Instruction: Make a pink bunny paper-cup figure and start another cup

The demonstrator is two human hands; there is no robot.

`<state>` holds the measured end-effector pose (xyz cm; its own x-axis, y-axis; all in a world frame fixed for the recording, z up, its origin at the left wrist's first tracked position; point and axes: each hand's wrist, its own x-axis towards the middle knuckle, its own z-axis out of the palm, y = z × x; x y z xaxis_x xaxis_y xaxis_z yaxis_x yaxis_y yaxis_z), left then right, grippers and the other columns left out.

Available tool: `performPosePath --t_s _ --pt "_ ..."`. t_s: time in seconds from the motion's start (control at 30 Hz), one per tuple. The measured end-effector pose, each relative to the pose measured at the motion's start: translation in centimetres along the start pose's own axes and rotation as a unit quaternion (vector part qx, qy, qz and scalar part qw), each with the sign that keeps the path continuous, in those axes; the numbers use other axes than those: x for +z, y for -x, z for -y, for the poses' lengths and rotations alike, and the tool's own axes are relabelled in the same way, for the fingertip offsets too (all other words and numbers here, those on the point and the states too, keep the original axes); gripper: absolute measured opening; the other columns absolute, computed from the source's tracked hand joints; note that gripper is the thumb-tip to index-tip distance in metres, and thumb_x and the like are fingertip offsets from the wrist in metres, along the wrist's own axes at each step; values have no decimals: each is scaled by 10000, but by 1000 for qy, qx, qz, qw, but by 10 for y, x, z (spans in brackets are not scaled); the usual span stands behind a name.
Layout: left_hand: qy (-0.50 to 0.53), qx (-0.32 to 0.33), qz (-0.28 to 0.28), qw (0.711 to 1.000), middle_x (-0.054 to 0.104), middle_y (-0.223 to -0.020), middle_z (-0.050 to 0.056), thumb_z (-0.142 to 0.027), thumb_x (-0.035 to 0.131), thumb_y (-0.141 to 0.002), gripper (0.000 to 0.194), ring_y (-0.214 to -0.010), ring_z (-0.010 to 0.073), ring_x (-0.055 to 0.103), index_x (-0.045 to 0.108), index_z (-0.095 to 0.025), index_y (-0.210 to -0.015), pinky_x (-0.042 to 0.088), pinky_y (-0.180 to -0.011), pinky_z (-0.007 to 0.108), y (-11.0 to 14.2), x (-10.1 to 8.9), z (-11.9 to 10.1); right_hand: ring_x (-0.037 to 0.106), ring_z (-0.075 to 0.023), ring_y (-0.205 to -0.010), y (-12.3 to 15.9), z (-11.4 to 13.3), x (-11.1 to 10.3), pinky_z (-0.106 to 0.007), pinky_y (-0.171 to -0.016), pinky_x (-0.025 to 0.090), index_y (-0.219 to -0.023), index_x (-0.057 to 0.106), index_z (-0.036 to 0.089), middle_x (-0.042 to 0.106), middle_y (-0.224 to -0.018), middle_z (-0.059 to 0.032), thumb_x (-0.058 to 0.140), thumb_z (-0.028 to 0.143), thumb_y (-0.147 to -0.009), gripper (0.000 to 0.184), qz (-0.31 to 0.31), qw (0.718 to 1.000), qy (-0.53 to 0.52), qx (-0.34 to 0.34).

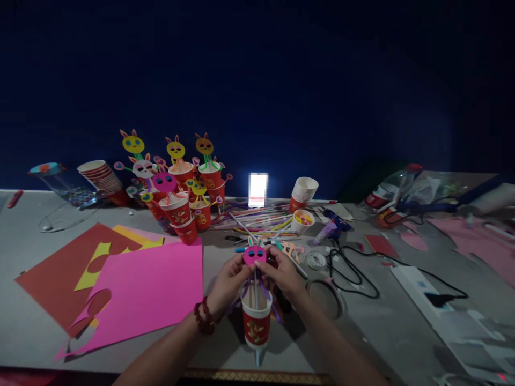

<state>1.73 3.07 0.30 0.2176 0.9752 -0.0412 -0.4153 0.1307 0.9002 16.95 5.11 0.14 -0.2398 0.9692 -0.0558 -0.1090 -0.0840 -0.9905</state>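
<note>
A pink paper rabbit face (255, 255) with blue eyes and small ears sits between my hands. My left hand (232, 274) pinches its left edge, and my right hand (284, 271) pinches its right edge. Under the face, purple pipe cleaners and a pale straw (256, 292) run down into a red paper cup (256, 328) with gold print and a white rim. The straw also pokes out below the cup. My fingertips are partly hidden around the face.
Finished rabbit cups (175, 209) stand at the back left beside stacked cups (102, 179). Pink card (148, 289) lies left. Behind are pipe cleaners (265, 220) and a glue gun (338, 222). Rightward lie a tape roll (316, 260), black cable (362, 292) and power strip (422, 292).
</note>
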Motion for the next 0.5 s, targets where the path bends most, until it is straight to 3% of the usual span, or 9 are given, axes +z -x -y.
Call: performPosePath --t_s 0.23,0.5 --pt "-24 15 3 1000 752 -913 71 -367 766 -776 370 -793 188 664 709 -149 -1069 499 -764 289 2 1 -1 558 -134 -637 3 4 3 -203 -477 466 -806 585 215 588 -781 16 771 431 -712 300 -15 1000 2 -22" --pt "-80 35 43 995 739 -920 90 -364 693 -847 302 -809 191 658 690 -141 -1051 511 -765 282 11 5 -6 588 -164 -844 9 33 -2 -255 -746 496 -996 613 236 601 -954 -11 764 363 -754 313 24 995 29 -87"
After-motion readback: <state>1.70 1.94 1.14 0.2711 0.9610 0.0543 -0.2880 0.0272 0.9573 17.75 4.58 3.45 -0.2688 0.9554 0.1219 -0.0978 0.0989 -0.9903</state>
